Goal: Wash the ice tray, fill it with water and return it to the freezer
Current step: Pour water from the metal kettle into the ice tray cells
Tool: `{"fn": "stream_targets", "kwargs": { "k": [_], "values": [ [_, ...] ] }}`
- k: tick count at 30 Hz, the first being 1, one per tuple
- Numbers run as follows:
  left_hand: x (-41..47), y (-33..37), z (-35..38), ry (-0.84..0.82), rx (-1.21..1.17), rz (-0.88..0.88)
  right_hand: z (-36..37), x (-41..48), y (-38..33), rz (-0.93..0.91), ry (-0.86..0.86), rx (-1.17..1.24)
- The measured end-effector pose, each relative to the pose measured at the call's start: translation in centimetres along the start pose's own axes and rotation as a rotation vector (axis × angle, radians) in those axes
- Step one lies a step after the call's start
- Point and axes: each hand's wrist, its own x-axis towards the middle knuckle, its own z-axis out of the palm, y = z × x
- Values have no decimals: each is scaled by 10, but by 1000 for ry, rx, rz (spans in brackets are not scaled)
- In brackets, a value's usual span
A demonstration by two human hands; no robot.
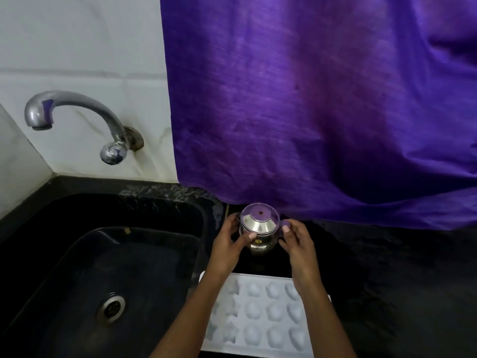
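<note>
As ice tray lies near, left hand, right hand: grip round pot.

Both hands on the lidded steel pot now: left hand curls round one side, right hand grips the other, just under the hanging purple cloth. The white ice tray lies on the black counter beneath the forearms, beside the black sink. A chrome tap juts from the wall.
</note>
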Motion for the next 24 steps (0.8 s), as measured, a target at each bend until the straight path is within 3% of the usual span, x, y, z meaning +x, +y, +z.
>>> {"fn": "stream_targets", "kwargs": {
  "k": [5,13,24],
  "values": [
    [-9,6,3,13,-24,20,1,-6,-5,-36,79,-23],
    [-38,51,8,-57,-84,136,-10,-40,-49,-249,68,127],
    [-104,50,29,-251,-10,133,-56,-93,-73,-234,290,117]
  ]
}}
